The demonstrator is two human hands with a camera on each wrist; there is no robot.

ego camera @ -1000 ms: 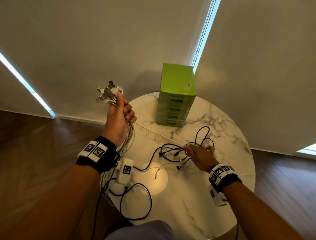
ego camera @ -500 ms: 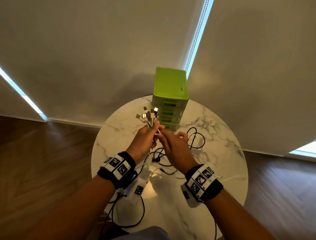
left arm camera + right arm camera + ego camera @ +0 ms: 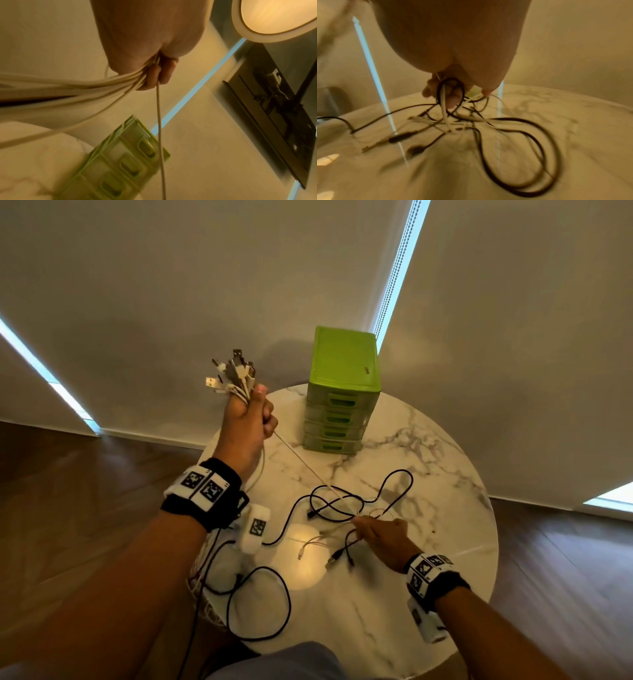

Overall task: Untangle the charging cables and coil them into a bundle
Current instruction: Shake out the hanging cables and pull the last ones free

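Note:
My left hand [image 3: 248, 419] is raised above the table's left side and grips a bunch of white cables [image 3: 96, 88], their USB plugs [image 3: 233, 374] fanning out above the fist. One thin white cable [image 3: 301, 462] runs taut from that fist down to my right hand [image 3: 383, 534]. The right hand sits low over a tangle of black and white cables [image 3: 346, 505] on the marble table [image 3: 428, 491] and holds cable strands; in the right wrist view a black loop [image 3: 450, 94] and a white strand pass through its curled fingers. More cable loops [image 3: 260, 604] hang off the near left edge.
A green plastic drawer unit [image 3: 342, 392] stands at the back of the round table. Pale blinds hang behind it, with a wooden floor [image 3: 85, 491] to both sides. A ceiling lamp [image 3: 278, 17] shows in the left wrist view.
The hands, which met at the table's middle half a second ago, have parted: the left hand rose back up and left with the plugs, the right dropped to the tangle, drawing a white cable taut.

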